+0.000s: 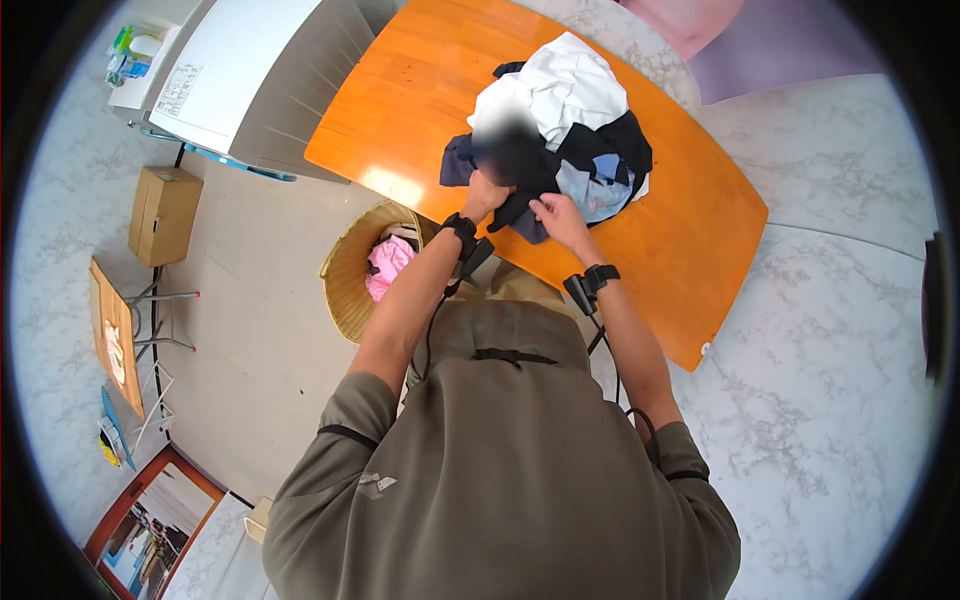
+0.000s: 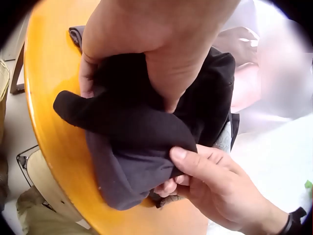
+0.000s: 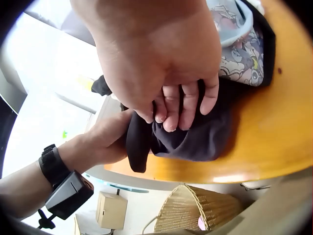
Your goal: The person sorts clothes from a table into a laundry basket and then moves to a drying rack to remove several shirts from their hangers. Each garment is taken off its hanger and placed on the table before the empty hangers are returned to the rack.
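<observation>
A black and dark grey garment lies at the table's near edge, in front of a heap of white, black and light blue clothes. The left hand holds the black cloth; in the left wrist view that hand reaches down over it, some fingertips hidden in the folds. The right hand pinches the garment's edge between thumb and fingers, clearest in the left wrist view, where the hand is at lower right. Dark grey cloth hangs below the right hand's fingers in the right wrist view.
The orange wooden table carries the clothes. A wicker basket with pink cloth stands on the floor by its near left edge. Farther left are a white appliance, a cardboard box and a small folding table.
</observation>
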Available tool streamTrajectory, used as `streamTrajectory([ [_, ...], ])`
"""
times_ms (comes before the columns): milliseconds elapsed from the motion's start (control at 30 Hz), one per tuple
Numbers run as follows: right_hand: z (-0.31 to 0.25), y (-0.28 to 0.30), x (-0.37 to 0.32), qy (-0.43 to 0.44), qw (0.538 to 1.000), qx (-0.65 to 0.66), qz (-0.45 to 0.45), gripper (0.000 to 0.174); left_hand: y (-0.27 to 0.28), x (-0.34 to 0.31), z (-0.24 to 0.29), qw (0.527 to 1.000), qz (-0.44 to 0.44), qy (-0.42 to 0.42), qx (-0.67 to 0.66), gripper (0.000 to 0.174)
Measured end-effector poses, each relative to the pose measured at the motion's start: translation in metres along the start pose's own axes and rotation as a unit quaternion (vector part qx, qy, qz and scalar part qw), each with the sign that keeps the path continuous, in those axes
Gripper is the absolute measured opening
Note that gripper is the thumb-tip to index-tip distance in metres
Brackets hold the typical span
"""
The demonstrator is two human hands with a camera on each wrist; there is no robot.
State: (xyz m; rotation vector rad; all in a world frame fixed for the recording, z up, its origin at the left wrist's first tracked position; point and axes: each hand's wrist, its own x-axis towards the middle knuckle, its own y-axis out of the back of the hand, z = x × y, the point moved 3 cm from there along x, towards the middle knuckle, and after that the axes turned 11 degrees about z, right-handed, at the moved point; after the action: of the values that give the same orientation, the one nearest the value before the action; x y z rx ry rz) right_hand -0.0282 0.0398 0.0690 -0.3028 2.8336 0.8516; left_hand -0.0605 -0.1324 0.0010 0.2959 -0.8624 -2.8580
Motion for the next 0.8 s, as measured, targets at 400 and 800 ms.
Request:
streamTrajectory([
  [400,0.017,0.143,0.026,0.175,0.903,-0.139,0.366,0.057,0.008,-0.016,0.015,0.997,0.056,-0.035,-0.043,0.107],
  [800,0.083,0.052,0.036,0.026,0.972,-0.227,0.049,0.099,0.023,-0.041,-0.015,0.984,-0.089,0.026,-0.155,0.060],
])
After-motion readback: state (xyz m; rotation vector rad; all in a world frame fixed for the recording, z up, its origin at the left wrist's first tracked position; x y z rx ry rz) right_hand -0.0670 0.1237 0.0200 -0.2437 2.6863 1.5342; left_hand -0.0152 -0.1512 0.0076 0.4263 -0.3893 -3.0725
